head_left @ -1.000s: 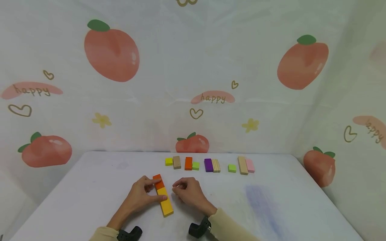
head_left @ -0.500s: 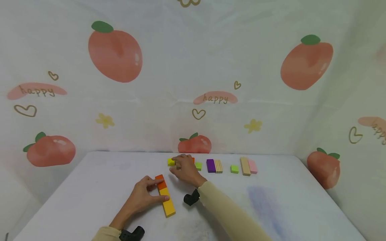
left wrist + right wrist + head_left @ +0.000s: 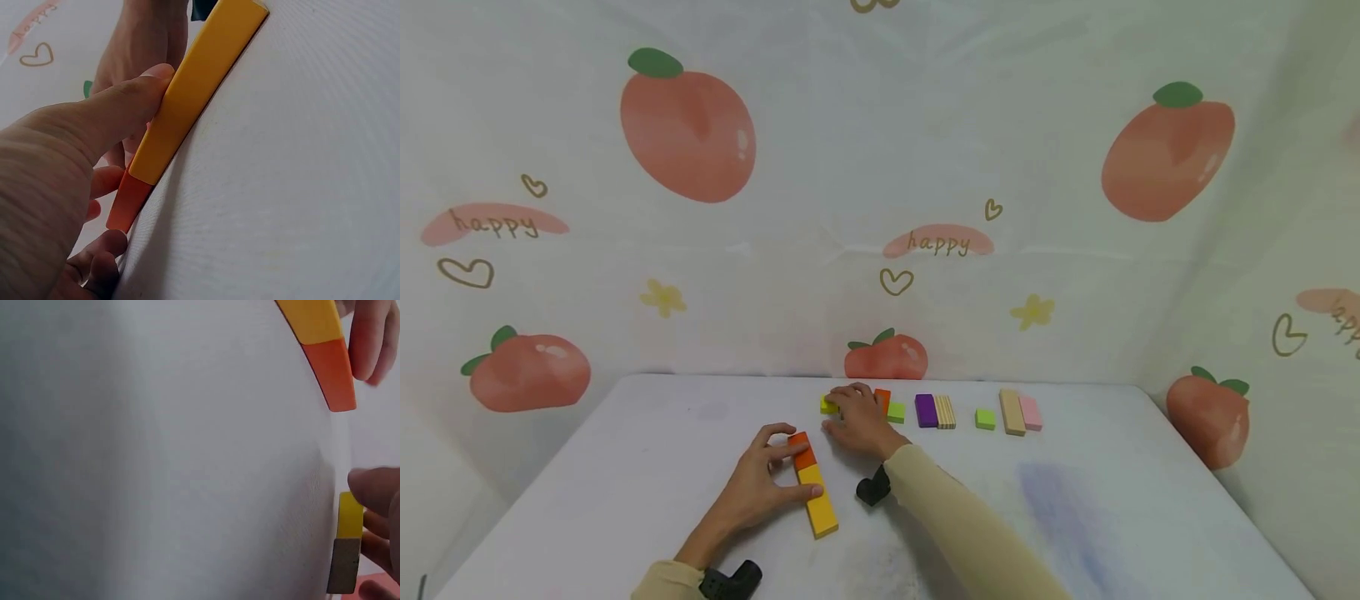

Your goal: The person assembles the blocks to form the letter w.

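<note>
A yellow block (image 3: 818, 498) and an orange-red block (image 3: 802, 452) lie end to end in a slanted row on the white table. My left hand (image 3: 758, 475) touches this row, its thumb on the yellow block and a finger on the orange-red one. Further back, my right hand (image 3: 859, 421) reaches over a small bright yellow block (image 3: 828, 406). In the right wrist view the hand's digits hang right beside that bright yellow block (image 3: 350, 515) and the beige block (image 3: 344, 565) joined end-on to it. The head view has the beige block hidden under the hand.
Along the table's back stand an orange-red block (image 3: 883, 402), a green cube (image 3: 896, 412), a purple block (image 3: 926, 411), a striped block (image 3: 945, 412), another green cube (image 3: 985, 419), a tan block (image 3: 1012, 412) and a pink block (image 3: 1031, 413). A printed curtain (image 3: 805, 167) rises behind.
My right hand has moved from beside the yellow and orange-red row back to the bright yellow and beige blocks. My left hand stays on the row, one finger now lifted slightly.
</note>
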A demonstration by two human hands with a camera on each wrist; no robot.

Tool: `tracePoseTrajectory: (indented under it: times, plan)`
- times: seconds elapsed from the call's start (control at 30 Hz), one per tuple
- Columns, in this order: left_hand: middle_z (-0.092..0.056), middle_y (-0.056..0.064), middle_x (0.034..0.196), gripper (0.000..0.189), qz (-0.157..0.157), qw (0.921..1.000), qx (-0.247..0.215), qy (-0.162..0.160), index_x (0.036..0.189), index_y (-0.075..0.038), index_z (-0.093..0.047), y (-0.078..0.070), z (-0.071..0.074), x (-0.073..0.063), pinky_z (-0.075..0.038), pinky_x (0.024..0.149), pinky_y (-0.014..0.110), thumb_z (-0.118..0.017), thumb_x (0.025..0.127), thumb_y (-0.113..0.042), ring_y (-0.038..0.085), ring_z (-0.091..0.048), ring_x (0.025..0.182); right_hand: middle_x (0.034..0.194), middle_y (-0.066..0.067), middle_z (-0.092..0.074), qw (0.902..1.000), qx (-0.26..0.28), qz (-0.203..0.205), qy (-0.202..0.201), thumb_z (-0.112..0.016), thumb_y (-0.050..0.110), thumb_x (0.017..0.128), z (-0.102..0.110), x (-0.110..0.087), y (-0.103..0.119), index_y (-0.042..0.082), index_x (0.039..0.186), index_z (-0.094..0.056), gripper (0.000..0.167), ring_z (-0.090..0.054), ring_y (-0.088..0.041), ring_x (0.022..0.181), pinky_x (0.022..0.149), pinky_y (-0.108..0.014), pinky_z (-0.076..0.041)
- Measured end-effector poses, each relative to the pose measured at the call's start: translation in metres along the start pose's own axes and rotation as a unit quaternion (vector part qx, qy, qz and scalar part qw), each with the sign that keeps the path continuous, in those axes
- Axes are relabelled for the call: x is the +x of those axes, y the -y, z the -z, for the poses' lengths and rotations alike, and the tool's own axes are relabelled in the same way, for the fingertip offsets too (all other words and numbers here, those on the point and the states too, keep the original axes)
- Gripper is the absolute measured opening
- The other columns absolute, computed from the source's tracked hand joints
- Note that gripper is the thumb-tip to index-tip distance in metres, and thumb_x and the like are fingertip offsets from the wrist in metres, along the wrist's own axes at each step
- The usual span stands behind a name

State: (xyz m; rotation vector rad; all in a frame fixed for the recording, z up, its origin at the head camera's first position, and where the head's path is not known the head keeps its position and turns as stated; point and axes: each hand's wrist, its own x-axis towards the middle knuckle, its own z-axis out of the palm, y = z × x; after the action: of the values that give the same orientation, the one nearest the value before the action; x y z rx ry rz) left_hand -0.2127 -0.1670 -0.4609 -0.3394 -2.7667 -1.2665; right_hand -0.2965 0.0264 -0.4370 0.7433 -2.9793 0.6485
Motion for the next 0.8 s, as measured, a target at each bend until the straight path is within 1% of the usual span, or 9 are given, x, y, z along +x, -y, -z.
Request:
tracePoseTrajectory:
  times: [0.1, 0.27, 0.4, 0.5, 0.6, 0.67, 0.73, 0.8]
  plan:
    - [-0.053, 0.004, 0.143, 0.067, -0.009, 0.9999, 0.006, 0.005, 0.127, -0.013, -0.073, 0.000, 0.001, 0.001, -0.051, 0.096, 0.046, -0.093, 0.071, -0.044, 0.024, -0.057, 0.112, 0.141, -0.003, -0.059, 0.9997, 0.006, -0.001, -0.024, -0.070, 0.027, 0.097, -0.001, 0.000, -0.002, 0.011, 0.133, -0.066, 0.040, -0.038, -0.030, 0.139, 0.114, -0.051, -0.031]
    - [-0.057, 0.003, 0.143, 0.071, -0.005, 0.9998, 0.020, 0.006, 0.131, -0.013, -0.071, 0.000, 0.002, 0.000, -0.050, 0.095, 0.047, -0.092, 0.071, -0.046, 0.024, -0.058, 0.111, 0.131, -0.003, -0.065, 0.9988, 0.005, 0.001, -0.048, -0.074, 0.023, 0.094, -0.002, -0.003, -0.005, 0.013, 0.123, -0.072, 0.030, -0.041, -0.030, 0.136, 0.108, -0.051, -0.032]
    - [-0.059, 0.002, 0.140, 0.073, -0.004, 0.9999, 0.013, 0.005, 0.132, -0.012, -0.070, 0.001, 0.001, -0.001, -0.049, 0.098, 0.051, -0.092, 0.071, -0.045, 0.026, -0.059, 0.115, 0.124, -0.002, -0.069, 0.9975, 0.010, 0.004, -0.069, -0.077, 0.021, 0.091, -0.002, -0.005, -0.007, 0.015, 0.113, -0.077, 0.022, -0.045, -0.029, 0.131, 0.103, -0.049, -0.033]
    - [-0.059, 0.000, 0.139, 0.073, -0.007, 1.0000, 0.006, 0.003, 0.132, -0.011, -0.070, 0.002, 0.000, -0.001, -0.048, 0.100, 0.052, -0.092, 0.071, -0.044, 0.027, -0.058, 0.117, 0.123, -0.004, -0.070, 0.9965, 0.025, 0.014, -0.078, -0.079, 0.019, 0.089, -0.001, -0.007, -0.008, 0.014, 0.109, -0.079, 0.020, -0.047, -0.029, 0.126, 0.101, -0.049, -0.034]
    - [-0.059, -0.001, 0.139, 0.072, -0.009, 1.0000, 0.000, 0.001, 0.131, -0.011, -0.070, 0.003, -0.001, -0.001, -0.047, 0.101, 0.053, -0.093, 0.071, -0.043, 0.028, -0.057, 0.120, 0.123, -0.005, -0.070, 0.9948, 0.066, 0.025, -0.074, -0.079, 0.015, 0.089, 0.004, -0.011, -0.008, 0.012, 0.109, -0.079, 0.020, -0.050, -0.027, 0.121, 0.102, -0.046, -0.038]
    - [-0.060, -0.001, 0.138, 0.072, -0.010, 1.0000, -0.001, 0.000, 0.131, -0.011, -0.070, 0.003, -0.001, -0.001, -0.047, 0.102, 0.054, -0.093, 0.071, -0.042, 0.029, -0.056, 0.122, 0.125, -0.006, -0.068, 0.9919, 0.107, 0.024, -0.063, -0.078, 0.013, 0.090, 0.008, -0.016, -0.007, 0.010, 0.111, -0.078, 0.022, -0.055, -0.025, 0.117, 0.103, -0.041, -0.043]
    - [-0.060, -0.001, 0.138, 0.072, -0.011, 0.9999, -0.003, 0.001, 0.131, -0.010, -0.070, 0.003, -0.001, -0.001, -0.045, 0.104, 0.056, -0.093, 0.071, -0.042, 0.030, -0.055, 0.125, 0.123, -0.004, -0.067, 0.9866, 0.154, 0.022, -0.050, -0.078, 0.013, 0.090, 0.013, -0.023, -0.007, 0.009, 0.113, -0.076, 0.023, -0.059, -0.024, 0.113, 0.100, -0.037, -0.050]
    - [-0.060, 0.000, 0.138, 0.072, -0.012, 0.9999, -0.002, 0.002, 0.131, -0.010, -0.070, 0.003, -0.001, -0.001, -0.043, 0.105, 0.057, -0.092, 0.071, -0.043, 0.032, -0.053, 0.128, 0.120, -0.003, -0.067, 0.9798, 0.195, 0.023, -0.037, -0.077, 0.012, 0.091, 0.017, -0.031, -0.007, 0.009, 0.116, -0.075, 0.025, -0.063, -0.023, 0.110, 0.097, -0.035, -0.053]
